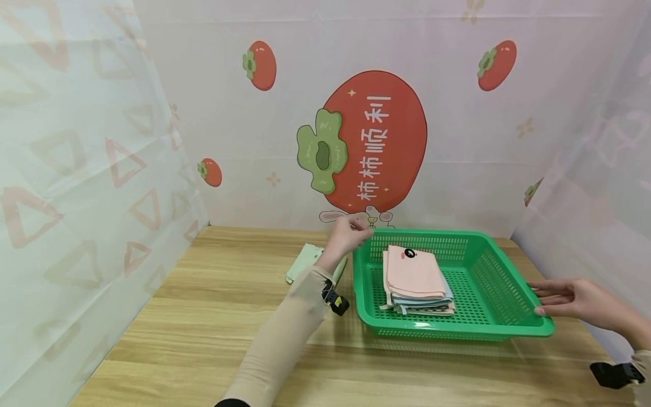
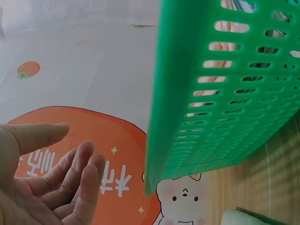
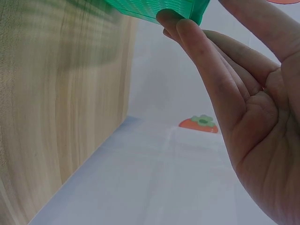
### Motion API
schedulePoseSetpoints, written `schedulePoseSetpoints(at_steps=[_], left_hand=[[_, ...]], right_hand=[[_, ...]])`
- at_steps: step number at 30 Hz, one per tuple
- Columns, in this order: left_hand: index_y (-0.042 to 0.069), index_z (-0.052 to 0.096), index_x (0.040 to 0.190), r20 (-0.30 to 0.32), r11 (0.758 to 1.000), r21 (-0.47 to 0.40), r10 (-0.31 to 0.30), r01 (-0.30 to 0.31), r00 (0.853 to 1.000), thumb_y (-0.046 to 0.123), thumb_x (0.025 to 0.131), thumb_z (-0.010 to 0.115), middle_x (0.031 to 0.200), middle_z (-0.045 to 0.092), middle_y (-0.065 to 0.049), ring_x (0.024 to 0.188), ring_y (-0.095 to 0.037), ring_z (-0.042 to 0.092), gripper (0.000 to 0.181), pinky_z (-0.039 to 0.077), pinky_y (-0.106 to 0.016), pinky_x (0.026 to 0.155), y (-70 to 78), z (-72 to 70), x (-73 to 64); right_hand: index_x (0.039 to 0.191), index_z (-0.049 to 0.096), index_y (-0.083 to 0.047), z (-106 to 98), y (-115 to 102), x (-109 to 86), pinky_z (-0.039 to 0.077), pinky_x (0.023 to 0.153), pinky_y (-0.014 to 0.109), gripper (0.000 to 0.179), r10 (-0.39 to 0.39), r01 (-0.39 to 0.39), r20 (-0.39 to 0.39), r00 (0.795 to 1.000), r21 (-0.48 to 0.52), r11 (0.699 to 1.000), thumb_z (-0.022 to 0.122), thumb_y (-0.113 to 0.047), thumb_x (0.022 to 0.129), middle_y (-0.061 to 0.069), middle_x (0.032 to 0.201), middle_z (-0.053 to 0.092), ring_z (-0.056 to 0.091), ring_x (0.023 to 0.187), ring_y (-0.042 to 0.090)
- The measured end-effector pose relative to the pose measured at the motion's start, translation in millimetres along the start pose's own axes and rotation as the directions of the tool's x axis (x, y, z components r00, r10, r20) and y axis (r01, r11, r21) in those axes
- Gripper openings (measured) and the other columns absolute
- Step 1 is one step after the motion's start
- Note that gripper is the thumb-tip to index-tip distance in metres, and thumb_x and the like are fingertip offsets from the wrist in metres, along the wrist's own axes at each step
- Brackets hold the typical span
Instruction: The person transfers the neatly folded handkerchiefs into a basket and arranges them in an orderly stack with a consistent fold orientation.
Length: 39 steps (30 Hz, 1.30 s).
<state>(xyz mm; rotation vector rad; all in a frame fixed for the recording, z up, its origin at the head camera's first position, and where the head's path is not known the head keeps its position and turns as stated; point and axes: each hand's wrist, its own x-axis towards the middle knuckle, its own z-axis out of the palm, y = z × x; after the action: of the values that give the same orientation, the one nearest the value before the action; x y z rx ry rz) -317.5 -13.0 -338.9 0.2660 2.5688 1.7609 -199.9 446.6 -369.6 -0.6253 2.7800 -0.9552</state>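
Note:
A green plastic basket (image 1: 513,282) with slotted walls stands on the right half of the table. Inside it lies a stack of folded cloths, a pink one (image 1: 414,272) with a small face on top and blue and patterned edges below. My left hand (image 1: 348,234) hovers by the basket's back left corner. Its fingers (image 2: 86,187) are loosely bent and hold nothing, with a gap to the basket wall (image 2: 187,140) in the left wrist view. At the right end, my right hand (image 1: 572,302) touches the basket's rim with nearly straight fingers (image 3: 206,61).
A folded pale green cloth (image 1: 305,263) lies on the wooden table (image 1: 218,294) left of the basket, partly hidden by my left forearm. Printed fabric walls (image 1: 213,90) enclose the table at the back and both sides.

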Motion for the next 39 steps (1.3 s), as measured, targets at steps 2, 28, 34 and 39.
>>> schedulePoseSetpoints(at_steps=[2,28,34,39], left_hand=[[0.006,0.065,0.091,-0.013,1.000,0.001,0.008,-0.008,1.000,0.021,0.083,0.073,0.099,0.066,-0.010,0.071,-0.022,0.066,0.018,0.053,-0.026,0.060,-2.2,-1.9,-0.5],[0.008,0.066,0.088,-0.139,0.999,0.045,0.026,-0.020,0.990,0.022,0.082,0.073,0.093,0.069,-0.008,0.068,-0.015,0.063,0.017,0.050,-0.027,0.061,-42.3,-21.8,-7.6],[0.006,0.067,0.087,-0.161,0.999,0.045,0.027,-0.020,0.987,0.021,0.081,0.074,0.084,0.068,-0.009,0.065,-0.014,0.062,0.017,0.049,-0.026,0.059,-51.2,-26.1,-9.9],[0.007,0.067,0.087,-0.169,0.999,0.052,0.013,-0.004,0.986,0.023,0.080,0.075,0.084,0.067,-0.008,0.069,-0.015,0.061,0.019,0.048,-0.025,0.060,-62.0,-29.9,-9.7]], right_hand=[[0.125,0.043,0.024,0.1,0.1,-0.2,0.055,0.065,0.021,0.052,-0.004,0.004,-0.004,1.000,-0.006,1.000,0.064,-0.007,0.089,-0.043,0.109,0.045,0.062,0.087,-0.010],[0.127,0.043,0.022,1.4,2.1,-1.4,0.055,0.064,0.022,0.054,0.030,-0.030,-0.011,0.999,-0.030,0.999,0.064,-0.010,0.089,-0.044,0.108,0.042,0.061,0.086,-0.012],[0.127,0.040,0.025,0.6,1.6,-1.0,0.055,0.065,0.022,0.056,0.050,-0.050,0.000,0.999,-0.026,0.998,0.063,-0.011,0.090,-0.044,0.107,0.045,0.061,0.086,-0.011],[0.127,0.040,0.024,0.7,2.3,-0.7,0.055,0.065,0.022,0.056,0.052,-0.052,0.003,0.999,-0.028,0.998,0.063,-0.011,0.090,-0.043,0.108,0.045,0.061,0.086,-0.011]])
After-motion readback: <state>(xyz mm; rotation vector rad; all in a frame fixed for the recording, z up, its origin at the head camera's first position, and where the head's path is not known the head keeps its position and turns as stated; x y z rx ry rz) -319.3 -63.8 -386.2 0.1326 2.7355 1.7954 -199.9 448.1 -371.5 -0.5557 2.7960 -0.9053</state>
